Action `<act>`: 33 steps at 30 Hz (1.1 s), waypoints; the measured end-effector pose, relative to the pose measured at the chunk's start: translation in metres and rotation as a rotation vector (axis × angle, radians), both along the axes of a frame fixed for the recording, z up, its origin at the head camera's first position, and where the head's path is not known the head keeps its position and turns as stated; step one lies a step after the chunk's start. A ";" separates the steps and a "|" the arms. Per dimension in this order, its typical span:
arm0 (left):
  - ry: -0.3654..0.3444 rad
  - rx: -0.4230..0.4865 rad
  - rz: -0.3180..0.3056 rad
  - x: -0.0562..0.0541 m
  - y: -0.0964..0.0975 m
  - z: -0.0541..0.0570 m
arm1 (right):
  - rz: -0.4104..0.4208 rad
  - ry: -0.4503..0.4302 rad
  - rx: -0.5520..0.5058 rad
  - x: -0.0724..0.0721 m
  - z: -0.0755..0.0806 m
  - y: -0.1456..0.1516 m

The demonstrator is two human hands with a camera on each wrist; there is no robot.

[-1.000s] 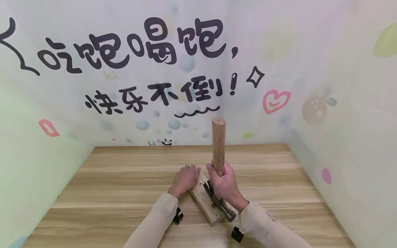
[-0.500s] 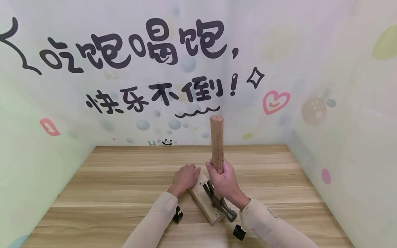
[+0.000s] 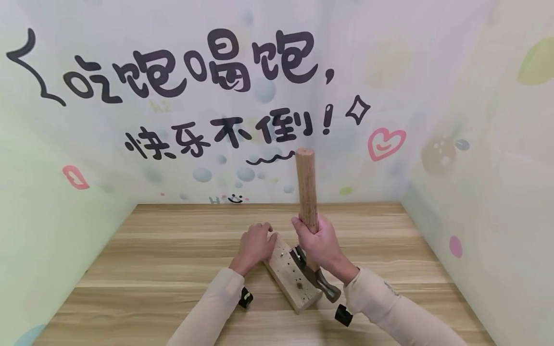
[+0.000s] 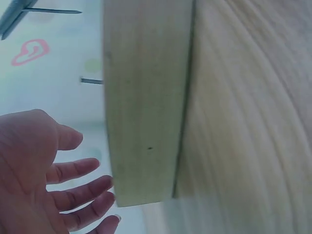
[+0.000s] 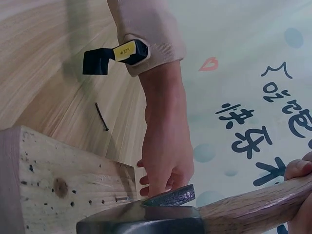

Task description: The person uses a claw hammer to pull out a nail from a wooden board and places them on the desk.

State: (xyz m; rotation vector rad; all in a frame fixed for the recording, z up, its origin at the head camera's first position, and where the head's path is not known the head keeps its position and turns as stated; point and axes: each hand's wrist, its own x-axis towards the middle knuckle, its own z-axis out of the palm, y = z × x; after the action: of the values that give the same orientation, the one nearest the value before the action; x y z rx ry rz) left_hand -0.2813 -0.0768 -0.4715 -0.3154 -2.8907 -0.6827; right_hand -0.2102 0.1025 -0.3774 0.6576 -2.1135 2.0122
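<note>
My right hand [image 3: 321,242] grips the wooden handle of a claw hammer [image 3: 307,192], which stands nearly upright with its metal head down beside the wooden board [image 3: 294,281]. In the left wrist view a nail [image 4: 53,10] juts from the hammer claw [image 4: 15,15], its tip apart from the board. Another nail [image 4: 91,81] stands part way in the board, whose top is dotted with dark holes. At the board's far end is my left hand [image 3: 254,247], fingers loosely spread, at or very near its edge; contact there is hard to tell.
A loose nail [image 5: 101,116] lies on the wood-grain table [image 3: 173,250], left of the board. Black wrist cameras show by the left cuff [image 3: 245,298] and right cuff [image 3: 344,315]. A printed backdrop [image 3: 195,182] closes off the table's back and sides.
The hammer has risen and shifted right with my right hand, baring more of the board's holed top. My left hand's fingers have lifted and loosened at the board's far end.
</note>
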 end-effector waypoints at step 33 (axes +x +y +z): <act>-0.121 0.261 -0.541 0.058 0.017 0.019 | 0.130 -0.056 -0.021 -0.001 0.019 0.017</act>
State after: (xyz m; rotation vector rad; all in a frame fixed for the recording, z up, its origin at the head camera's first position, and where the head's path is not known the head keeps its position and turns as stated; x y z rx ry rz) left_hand -0.2228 -0.0599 -0.4530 -1.0697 -2.7792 -1.1796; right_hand -0.2107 0.1199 -0.3586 0.7627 -2.1288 2.1407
